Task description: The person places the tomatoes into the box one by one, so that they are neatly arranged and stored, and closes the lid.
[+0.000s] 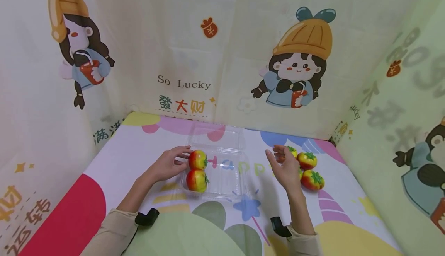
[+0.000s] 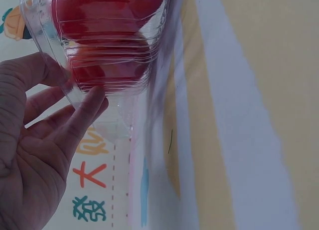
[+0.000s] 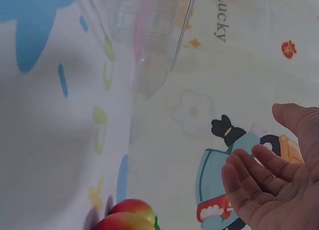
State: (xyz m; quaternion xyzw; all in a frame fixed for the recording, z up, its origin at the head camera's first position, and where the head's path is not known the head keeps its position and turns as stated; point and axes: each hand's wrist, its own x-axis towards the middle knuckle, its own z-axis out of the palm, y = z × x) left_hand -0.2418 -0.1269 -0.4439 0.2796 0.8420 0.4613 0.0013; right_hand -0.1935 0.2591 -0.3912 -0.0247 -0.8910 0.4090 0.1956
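Observation:
A clear plastic clamshell box (image 1: 222,174) lies open on the table, its lid (image 1: 217,137) folded back toward the wall. Two red-and-yellow tomatoes (image 1: 196,180) with green tops sit in its left side, one behind the other. The left hand (image 1: 169,164) is at the box's left edge; in the left wrist view its thumb (image 2: 37,70) and fingers (image 2: 84,110) pinch the rim. To the right of the box hovers the right hand (image 1: 287,169), fingers loosely bent and nothing held. Several more tomatoes (image 1: 312,180) sit beside it, some partly hidden behind that hand.
A patterned cloth (image 1: 229,217) covers the table. Printed curtains (image 1: 229,55) close off the back and both sides. Black wrist cameras (image 1: 147,217) are strapped at both sleeves.

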